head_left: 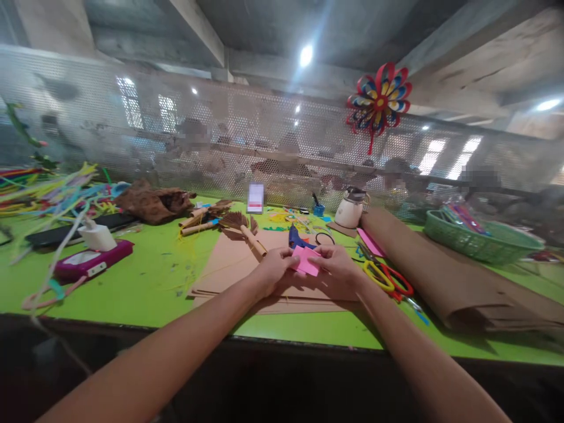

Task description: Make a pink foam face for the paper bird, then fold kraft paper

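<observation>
Both my hands meet over a stack of brown card sheets (229, 264) on the green table (145, 276). My left hand (274, 269) and my right hand (335, 262) each pinch one side of a small pink paper piece (305, 261), fingers closed on its edges. The paper sits slightly tilted between them, just above the card. A blue glue gun (294, 237) lies right behind the paper. Yellow scissors (378, 275) and red scissors (399, 281) rest on the table to the right of my right hand.
A brown paper roll (440, 270) lies at the right, with a green basket (480, 238) behind it. A white pot (350, 208), brown paper fans (235, 222), a pink case (90, 261), coloured strips (53, 188) and a mesh screen (220, 141) with a paper pinwheel (379, 101) surround the work area.
</observation>
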{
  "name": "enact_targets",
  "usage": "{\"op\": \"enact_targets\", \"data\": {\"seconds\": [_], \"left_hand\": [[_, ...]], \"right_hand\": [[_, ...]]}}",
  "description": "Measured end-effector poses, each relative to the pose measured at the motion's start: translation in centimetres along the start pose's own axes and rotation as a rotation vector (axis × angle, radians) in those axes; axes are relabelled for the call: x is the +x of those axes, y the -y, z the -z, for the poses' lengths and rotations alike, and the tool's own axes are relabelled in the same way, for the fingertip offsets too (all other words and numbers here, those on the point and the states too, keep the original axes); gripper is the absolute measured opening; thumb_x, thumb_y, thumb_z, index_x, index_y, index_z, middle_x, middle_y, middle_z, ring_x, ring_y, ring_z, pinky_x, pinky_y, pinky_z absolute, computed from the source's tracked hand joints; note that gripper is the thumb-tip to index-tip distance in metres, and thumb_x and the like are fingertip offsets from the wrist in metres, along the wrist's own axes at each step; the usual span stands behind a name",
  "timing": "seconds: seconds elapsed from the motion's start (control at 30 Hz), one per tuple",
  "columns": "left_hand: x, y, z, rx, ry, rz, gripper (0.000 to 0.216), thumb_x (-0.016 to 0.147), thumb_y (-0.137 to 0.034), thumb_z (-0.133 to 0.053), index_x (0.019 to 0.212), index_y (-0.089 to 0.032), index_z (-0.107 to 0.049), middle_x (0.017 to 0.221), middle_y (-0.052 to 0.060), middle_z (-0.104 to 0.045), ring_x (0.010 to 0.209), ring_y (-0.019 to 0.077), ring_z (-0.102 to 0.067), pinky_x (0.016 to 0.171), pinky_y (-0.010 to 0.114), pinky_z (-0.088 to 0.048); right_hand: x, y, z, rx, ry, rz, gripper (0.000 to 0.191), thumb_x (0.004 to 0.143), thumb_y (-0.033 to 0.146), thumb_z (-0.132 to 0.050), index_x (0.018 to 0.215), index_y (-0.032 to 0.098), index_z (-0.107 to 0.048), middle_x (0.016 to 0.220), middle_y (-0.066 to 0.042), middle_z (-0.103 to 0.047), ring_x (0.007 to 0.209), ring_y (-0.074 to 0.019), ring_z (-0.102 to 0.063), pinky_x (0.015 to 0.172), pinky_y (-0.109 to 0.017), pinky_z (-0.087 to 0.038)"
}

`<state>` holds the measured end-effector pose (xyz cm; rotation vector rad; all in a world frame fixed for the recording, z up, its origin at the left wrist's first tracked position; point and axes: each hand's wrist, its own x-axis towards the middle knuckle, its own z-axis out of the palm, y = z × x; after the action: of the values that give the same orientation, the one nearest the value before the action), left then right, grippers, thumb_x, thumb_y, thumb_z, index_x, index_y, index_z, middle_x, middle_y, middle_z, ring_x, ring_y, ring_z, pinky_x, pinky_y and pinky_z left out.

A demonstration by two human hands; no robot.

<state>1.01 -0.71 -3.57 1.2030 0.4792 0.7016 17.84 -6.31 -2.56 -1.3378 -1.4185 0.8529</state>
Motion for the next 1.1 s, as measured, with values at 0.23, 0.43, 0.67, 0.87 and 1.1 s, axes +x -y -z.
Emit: {"op": "enact_targets", "data": {"seconds": [0.23,0.43,0.67,0.87,1.1], "left_hand": [[0.3,0.1,0.2,0.022,-0.065,0.016,0.018,0.077,-0.014,-0.056,0.094,-0.011,-0.055,0.069,0.007,-0.064,0.045,0.0186,-0.062,0.041,0.033,-0.054],[0.8,0.7,0.2,0.051,-0.110,-0.043,0.021,0.081,-0.014,-0.050,0.102,-0.012,-0.052,0.075,0.008,-0.065,0.050,0.0204,-0.065,0.044,0.035,-0.055],[-0.4,0.8,-0.6,-0.016,0.005,-0.037,0.027,0.080,-0.010,-0.046,0.107,-0.013,-0.044,0.078,0.010,-0.066,0.055,0.0197,-0.067,0.052,0.033,-0.056],[-0.8,0.3,-0.8,-0.052,0.117,-0.003,0.037,0.078,-0.014,-0.050,0.113,-0.014,-0.037,0.069,0.011,-0.066,0.055,0.0230,-0.067,0.053,0.035,-0.055],[-0.7,0.9,-0.5,-0.022,0.087,-0.001,0.024,0.087,-0.022,-0.045,0.109,-0.012,-0.040,0.066,0.012,-0.067,0.055,0.0230,-0.067,0.050,0.032,-0.054]], "right_hand": [[0.2,-0.5,-0.1,0.153,0.093,-0.027,0.046,0.060,0.033,-0.077,0.101,0.016,-0.064,0.083,-0.002,-0.067,0.068,-0.0131,-0.058,0.062,-0.025,-0.044],[0.6,-1.0,0.3,0.136,0.036,-0.060,0.043,0.060,0.033,-0.077,0.096,0.013,-0.065,0.071,0.001,-0.064,0.054,-0.0086,-0.049,0.050,-0.021,-0.035],[0.0,-1.2,-0.6,0.154,0.020,-0.063,0.031,0.066,0.042,-0.073,0.076,0.015,-0.062,0.062,0.000,-0.061,0.054,-0.0120,-0.053,0.051,-0.025,-0.040],[-0.8,-0.5,-1.5,0.237,0.027,-0.090,0.032,0.067,0.045,-0.071,0.072,0.018,-0.057,0.055,0.001,-0.057,0.049,-0.0129,-0.052,0.049,-0.027,-0.042],[-0.4,-0.3,-0.5,0.060,0.055,-0.054,0.032,0.071,0.047,-0.066,0.070,0.015,-0.061,0.058,-0.001,-0.059,0.053,-0.0130,-0.052,0.051,-0.026,-0.040]]}}
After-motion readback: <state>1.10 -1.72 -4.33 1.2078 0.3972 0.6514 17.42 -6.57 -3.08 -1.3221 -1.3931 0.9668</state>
